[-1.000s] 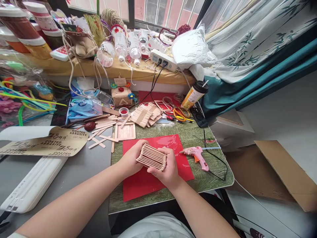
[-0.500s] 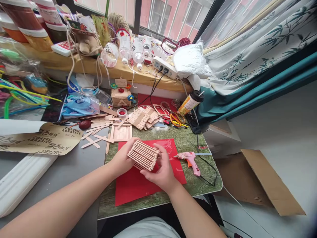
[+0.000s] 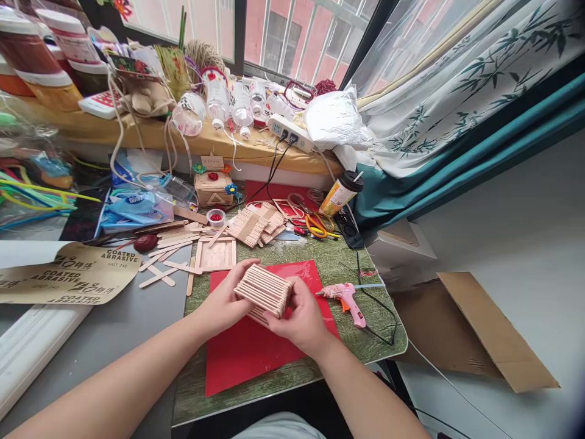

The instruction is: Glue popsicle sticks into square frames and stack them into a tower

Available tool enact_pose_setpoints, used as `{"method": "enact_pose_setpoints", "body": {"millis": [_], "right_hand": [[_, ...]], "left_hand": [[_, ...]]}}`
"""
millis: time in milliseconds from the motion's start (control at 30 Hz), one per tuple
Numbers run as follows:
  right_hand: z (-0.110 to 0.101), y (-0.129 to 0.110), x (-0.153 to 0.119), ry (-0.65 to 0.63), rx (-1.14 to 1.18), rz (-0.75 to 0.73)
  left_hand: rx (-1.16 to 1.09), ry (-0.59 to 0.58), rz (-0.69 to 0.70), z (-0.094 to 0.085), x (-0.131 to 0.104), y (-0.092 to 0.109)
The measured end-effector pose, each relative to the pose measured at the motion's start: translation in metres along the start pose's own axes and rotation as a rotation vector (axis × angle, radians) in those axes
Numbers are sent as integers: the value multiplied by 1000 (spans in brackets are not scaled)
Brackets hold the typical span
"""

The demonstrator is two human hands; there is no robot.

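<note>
A small box of stacked wooden sticks is held above a red sheet on the green table. My left hand grips its left side, with the thumb along the near face. Around the right side and lower corner, the fingers of my right hand are wrapped. A pink glue gun lies right of the sheet, its nozzle towards my right hand. Behind my left hand is a square tray of wooden sticks.
Loose sticks and stick panels lie behind the sheet, near scissors and a drink cup. A decorated box stands farther back. Sandpaper is at left; a black cord curls at right.
My left thumb has come forward onto the near face of the stick box, which has tilted slightly. The view has shifted, so most of the surroundings appear farther left.
</note>
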State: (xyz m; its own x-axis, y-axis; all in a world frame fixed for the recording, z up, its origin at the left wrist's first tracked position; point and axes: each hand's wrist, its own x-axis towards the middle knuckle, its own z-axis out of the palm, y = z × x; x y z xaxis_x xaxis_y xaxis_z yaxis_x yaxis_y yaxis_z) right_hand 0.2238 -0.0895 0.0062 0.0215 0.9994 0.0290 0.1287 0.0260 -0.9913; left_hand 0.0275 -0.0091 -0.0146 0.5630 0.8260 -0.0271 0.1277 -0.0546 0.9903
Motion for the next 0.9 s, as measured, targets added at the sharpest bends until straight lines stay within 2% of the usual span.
{"method": "enact_pose_setpoints", "body": {"millis": [100,200,300,367,500,700,900], "right_hand": [[-31,-11,12,11,-286,-42],[-71,-17,37,35,-756,-136],[-106,-14,64,-108,-1182,-230],[-122,-9,77,-208,-1351,-238],[-133,2,89,-265,-1507,-282],[-132,15,102,-274,-1535,-324],[-142,23,112,-309,-1538,-343]], "left_hand": [[-59,17,50,1,4,-6],[-77,70,49,0,8,-12],[40,41,-18,-2,10,-14],[199,-19,-18,-4,10,-14],[391,-91,45,-5,10,-10],[446,-118,55,-5,9,-9],[486,-130,104,-4,8,-10]]}}
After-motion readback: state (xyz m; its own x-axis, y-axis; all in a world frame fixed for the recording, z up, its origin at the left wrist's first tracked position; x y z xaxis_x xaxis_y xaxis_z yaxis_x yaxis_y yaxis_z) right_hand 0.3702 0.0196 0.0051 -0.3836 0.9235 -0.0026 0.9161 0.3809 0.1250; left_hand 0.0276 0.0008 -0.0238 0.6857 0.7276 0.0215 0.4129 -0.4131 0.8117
